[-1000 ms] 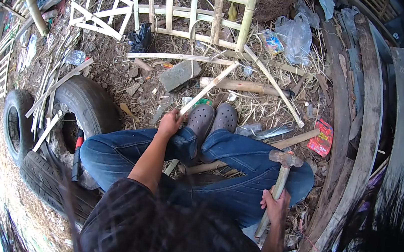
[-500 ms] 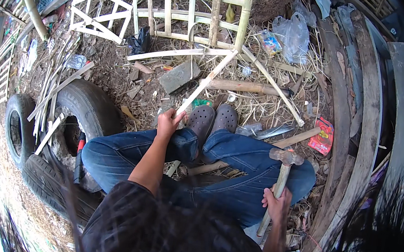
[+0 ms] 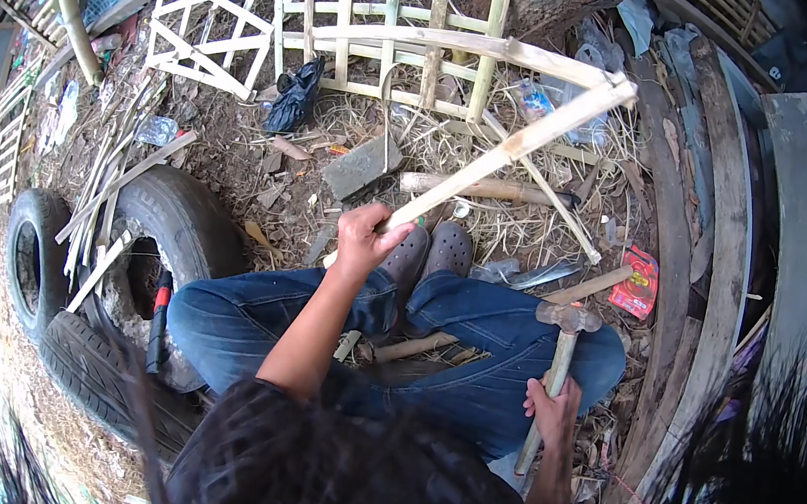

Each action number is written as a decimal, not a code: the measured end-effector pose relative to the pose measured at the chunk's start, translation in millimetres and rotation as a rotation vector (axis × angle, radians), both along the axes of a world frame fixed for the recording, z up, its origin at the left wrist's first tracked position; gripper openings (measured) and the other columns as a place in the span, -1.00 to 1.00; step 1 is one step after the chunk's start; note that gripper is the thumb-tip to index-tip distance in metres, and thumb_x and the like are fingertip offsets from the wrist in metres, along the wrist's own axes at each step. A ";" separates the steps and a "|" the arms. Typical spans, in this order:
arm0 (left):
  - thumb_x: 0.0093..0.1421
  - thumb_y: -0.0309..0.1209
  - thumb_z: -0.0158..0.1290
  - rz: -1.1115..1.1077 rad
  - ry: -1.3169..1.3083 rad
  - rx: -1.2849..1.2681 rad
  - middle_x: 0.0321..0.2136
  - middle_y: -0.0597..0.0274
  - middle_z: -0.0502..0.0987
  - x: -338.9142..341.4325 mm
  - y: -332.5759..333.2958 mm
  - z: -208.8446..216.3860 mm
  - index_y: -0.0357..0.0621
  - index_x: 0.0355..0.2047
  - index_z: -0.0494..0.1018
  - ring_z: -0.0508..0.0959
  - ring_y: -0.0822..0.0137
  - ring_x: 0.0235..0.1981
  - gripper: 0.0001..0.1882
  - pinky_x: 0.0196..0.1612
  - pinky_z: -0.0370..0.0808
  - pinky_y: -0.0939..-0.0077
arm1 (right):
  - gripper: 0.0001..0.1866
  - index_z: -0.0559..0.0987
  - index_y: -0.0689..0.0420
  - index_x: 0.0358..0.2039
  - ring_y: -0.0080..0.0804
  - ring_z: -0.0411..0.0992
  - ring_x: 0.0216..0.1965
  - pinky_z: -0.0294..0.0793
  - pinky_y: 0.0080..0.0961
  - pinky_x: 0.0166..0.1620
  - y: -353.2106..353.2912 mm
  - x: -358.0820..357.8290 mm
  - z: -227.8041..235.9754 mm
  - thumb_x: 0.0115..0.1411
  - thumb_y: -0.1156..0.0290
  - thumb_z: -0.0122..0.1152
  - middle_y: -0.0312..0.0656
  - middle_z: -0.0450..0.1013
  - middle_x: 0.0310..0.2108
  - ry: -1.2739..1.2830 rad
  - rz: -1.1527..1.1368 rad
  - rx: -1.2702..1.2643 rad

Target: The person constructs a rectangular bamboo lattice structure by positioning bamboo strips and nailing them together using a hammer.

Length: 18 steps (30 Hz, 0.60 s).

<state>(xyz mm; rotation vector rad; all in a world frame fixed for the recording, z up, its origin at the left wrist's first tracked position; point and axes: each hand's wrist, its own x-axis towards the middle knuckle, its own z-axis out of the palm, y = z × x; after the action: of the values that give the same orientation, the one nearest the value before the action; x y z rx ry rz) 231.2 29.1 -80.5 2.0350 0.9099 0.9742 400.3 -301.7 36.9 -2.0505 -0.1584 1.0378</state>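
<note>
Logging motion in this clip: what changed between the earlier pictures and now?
The left hand has raised the pale strip, its far end shifting up and rightward in the picture; the crosswise strip at that end moved with it. Nothing was newly grasped or released. The right hand still holds the hammer, head up.

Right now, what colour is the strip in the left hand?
The strip is pale cream with a brownish patch partway along, best seen in the head view.

The strip (image 3: pixel 510 148) is matt wood, the hammerhead (image 3: pixel 569 317) dull metal.
</note>
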 end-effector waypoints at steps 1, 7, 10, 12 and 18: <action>-0.12 -0.18 0.37 -0.019 -0.004 0.047 -0.77 0.17 0.34 -0.4 1.9 10.4 -0.21 -0.69 0.37 0.38 0.22 -0.73 -0.57 -0.65 0.29 0.39 | -0.83 0.37 0.21 -0.47 -0.60 0.38 -0.68 0.36 -0.65 -0.66 0.5 0.1 0.0 0.11 0.58 0.22 -0.26 0.40 -0.62 -0.003 0.000 0.012; -0.20 -0.15 0.40 -0.098 0.083 0.296 -0.76 0.26 0.37 -36.5 19.8 69.5 -0.15 -0.68 0.41 0.43 0.27 -0.72 -0.58 -0.65 0.35 0.42 | -0.84 0.38 0.21 -0.46 -0.57 0.39 -0.68 0.36 -0.64 -0.67 1.6 2.0 5.2 0.12 0.58 0.22 -0.24 0.40 -0.62 0.007 0.051 -0.001; -0.21 -0.16 0.40 -0.099 0.204 0.412 -0.77 0.28 0.33 -65.1 37.0 96.6 -0.12 -0.71 0.37 0.41 0.28 -0.73 -0.57 -0.65 0.35 0.40 | -0.85 0.38 0.22 -0.47 -0.56 0.40 -0.68 0.37 -0.62 -0.69 5.4 2.0 6.6 0.12 0.58 0.21 -0.23 0.41 -0.62 -0.004 0.060 -0.039; -0.20 -0.13 0.39 -0.100 0.291 0.484 -0.78 0.30 0.30 -85.3 48.5 102.0 -0.10 -0.74 0.30 0.40 0.29 -0.73 -0.53 -0.66 0.35 0.41 | -0.85 0.39 0.23 -0.46 -0.55 0.40 -0.69 0.38 -0.62 -0.69 7.6 1.0 10.0 0.12 0.58 0.21 -0.22 0.41 -0.62 -0.009 0.080 -0.079; -0.10 -0.08 0.32 -0.107 0.461 0.621 -0.78 0.33 0.30 -131.6 64.4 141.6 -0.06 -0.74 0.28 0.43 0.32 -0.72 -0.53 -0.65 0.40 0.42 | -0.88 0.42 0.25 -0.45 -0.56 0.42 -0.69 0.40 -0.60 -0.69 35.2 22.7 11.1 0.12 0.56 0.20 -0.21 0.43 -0.61 -0.039 0.241 -0.162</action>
<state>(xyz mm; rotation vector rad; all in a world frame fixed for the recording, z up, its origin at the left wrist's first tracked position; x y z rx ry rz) 99.6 93.5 61.1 2.8870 0.7668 0.8021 422.9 -266.5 48.0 -2.2389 -0.3594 1.1908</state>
